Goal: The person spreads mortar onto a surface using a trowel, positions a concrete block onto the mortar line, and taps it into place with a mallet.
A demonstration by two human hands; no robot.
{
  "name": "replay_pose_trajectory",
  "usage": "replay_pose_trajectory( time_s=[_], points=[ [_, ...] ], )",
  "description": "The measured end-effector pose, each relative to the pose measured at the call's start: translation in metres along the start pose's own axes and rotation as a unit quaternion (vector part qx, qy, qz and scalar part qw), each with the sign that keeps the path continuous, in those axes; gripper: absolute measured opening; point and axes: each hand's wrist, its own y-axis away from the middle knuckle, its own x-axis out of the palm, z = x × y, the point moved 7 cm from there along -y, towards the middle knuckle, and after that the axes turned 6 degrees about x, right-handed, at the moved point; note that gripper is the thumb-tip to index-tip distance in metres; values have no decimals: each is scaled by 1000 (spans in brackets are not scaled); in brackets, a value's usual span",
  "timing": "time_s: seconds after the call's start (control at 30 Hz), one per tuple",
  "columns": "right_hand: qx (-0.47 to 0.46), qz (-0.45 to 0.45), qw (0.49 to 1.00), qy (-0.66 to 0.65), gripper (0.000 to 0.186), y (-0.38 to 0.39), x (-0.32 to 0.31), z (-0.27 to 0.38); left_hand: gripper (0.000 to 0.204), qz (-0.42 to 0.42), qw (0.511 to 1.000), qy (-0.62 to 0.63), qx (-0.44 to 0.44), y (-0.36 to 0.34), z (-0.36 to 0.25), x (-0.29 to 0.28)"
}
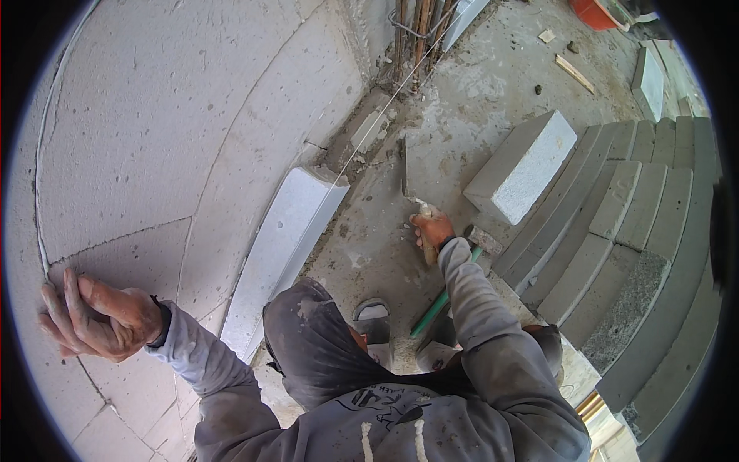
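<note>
My right hand [433, 229] is closed round the wooden handle of a trowel [416, 173], whose thin blade points away from me over the floor. My left hand [108, 317] is at the block wall [154, 115] on the left, fingers loosely bent and apart, holding nothing. Whether its fingertips touch the wall I cannot tell. Between my hands, a white block [289, 223] lies along the foot of the wall. A taut string [377, 123] runs from its far end toward the rebar. Beside my right wrist is a hammer [443, 300] with a green handle.
A loose white block [519, 169] rests on the floor by stacked grey blocks [616, 231] on the right. Upright rusty rebar [419, 35] stands at the far wall end. Farther off are a wood scrap [575, 73], rubble and an orange tub [596, 14]. My feet are below me.
</note>
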Motion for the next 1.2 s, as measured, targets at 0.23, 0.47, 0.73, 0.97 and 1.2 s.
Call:
replay_pose_trajectory(
  time_s=[0.23,0.47,0.73,0.97,1.2],
  points=[
    [41,80,996,14,17,4,47,-37,19,15,999,-33,29,0,0,0],
    [120,150,978,-86,17,14,66,-55,13,19,1000,20,-1,2,3,0],
    [96,209,968,-96,18,29,67,-31,12,6,1000,11,21,2,3,-2],
    [-219,-50,833,507,46,5,31,54,13,14,1000,7,-4,-2,-4,2],
    [-350,-160,663,642,23,13,24,101,14,22,999,22,6,7,9,-2]
  ],
)
